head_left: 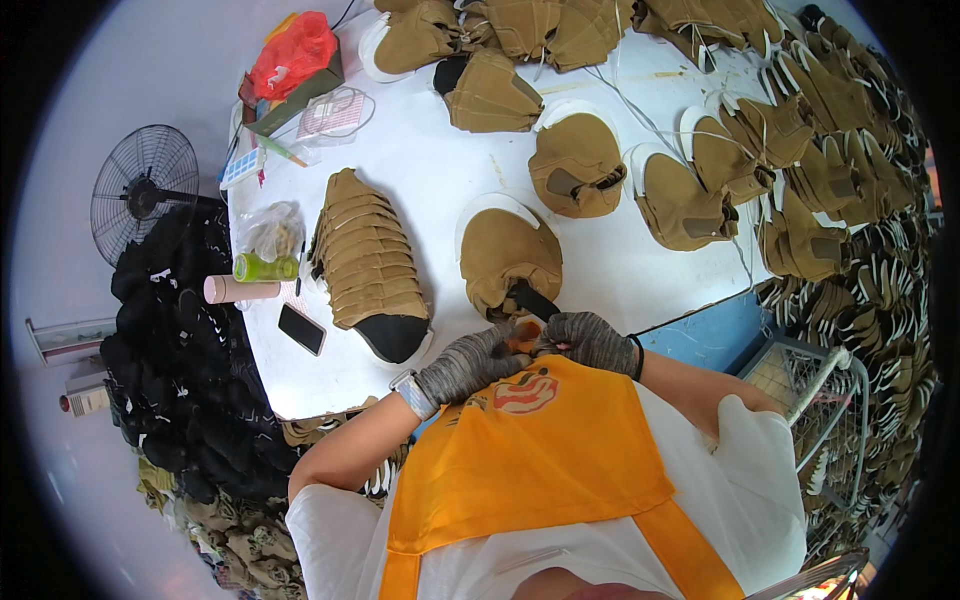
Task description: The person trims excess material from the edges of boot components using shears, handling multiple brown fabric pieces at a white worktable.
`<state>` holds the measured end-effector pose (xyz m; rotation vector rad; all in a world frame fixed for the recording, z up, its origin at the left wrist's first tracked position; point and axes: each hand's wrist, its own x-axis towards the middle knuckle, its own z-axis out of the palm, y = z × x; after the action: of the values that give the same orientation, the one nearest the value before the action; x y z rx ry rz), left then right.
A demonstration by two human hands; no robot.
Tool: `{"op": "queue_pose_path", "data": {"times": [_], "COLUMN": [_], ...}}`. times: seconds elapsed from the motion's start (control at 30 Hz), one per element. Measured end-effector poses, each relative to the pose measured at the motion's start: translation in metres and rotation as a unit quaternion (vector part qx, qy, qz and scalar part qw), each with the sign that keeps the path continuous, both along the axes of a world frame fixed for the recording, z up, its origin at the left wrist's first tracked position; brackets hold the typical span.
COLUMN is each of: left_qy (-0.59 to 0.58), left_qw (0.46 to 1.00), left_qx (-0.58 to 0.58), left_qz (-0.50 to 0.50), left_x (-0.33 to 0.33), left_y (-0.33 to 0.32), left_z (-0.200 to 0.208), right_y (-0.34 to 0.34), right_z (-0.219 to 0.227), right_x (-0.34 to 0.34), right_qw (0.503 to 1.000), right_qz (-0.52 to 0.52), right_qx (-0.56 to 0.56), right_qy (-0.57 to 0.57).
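Observation:
A brown shoe upper (510, 250) with a white rim at its toe lies on the table directly in front of me. From its near opening a black strip (533, 300) runs toward my right hand (592, 342), gloved in grey, whose closed fingers hold its end. My left hand (468, 364), in a matching glove, is at the near side of the same upper with its fingers curled together. Whatever is in the left fingers is hidden. A small orange patch between the hands is too unclear to name. Both hands are close to my orange apron (540, 440).
Left of the upper lies a row of nested brown uppers (370, 260). A phone (301, 330), a pink bottle (240, 289) and a green-lidded jar (265, 268) lie near the left edge of the white table (450, 160). More uppers (685, 200) with loose cords spread right. A fan (145, 195) stands left.

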<state>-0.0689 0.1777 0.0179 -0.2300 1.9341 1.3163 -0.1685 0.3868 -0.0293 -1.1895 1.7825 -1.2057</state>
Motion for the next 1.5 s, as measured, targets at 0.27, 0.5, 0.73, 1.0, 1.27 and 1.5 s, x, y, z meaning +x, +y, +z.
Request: {"op": "queue_pose_path", "data": {"times": [0.27,0.5,0.73,1.0,1.27,1.5], "left_qy": [0.231,0.132,0.131,0.175,0.235,0.158], "left_qw": [0.955,0.887,0.857,0.921,0.967,0.977], "left_qx": [-0.072,-0.152,-0.18,-0.198,-0.096,-0.137], "left_qz": [-0.169,-0.416,-0.464,-0.288,0.031,0.042], "left_x": [-0.004,-0.049,-0.058,-0.04,0.006,0.004], "left_y": [-0.009,-0.004,0.004,-0.005,-0.015,-0.01], "left_z": [-0.014,0.001,0.011,0.021,-0.001,-0.008], "right_y": [0.005,0.012,0.011,0.017,0.027,0.014], "right_z": [-0.001,-0.01,-0.022,0.006,0.008,0.0], "right_x": [-0.001,0.002,0.008,0.003,0.0,0.02], "right_qw": [0.999,0.993,0.989,0.981,0.988,0.959], "right_qz": [0.023,-0.001,-0.046,-0.187,-0.122,-0.152], "right_qx": [0.018,-0.002,-0.015,0.013,0.086,0.083], "right_qy": [-0.044,-0.116,-0.141,0.057,0.05,-0.226]}}
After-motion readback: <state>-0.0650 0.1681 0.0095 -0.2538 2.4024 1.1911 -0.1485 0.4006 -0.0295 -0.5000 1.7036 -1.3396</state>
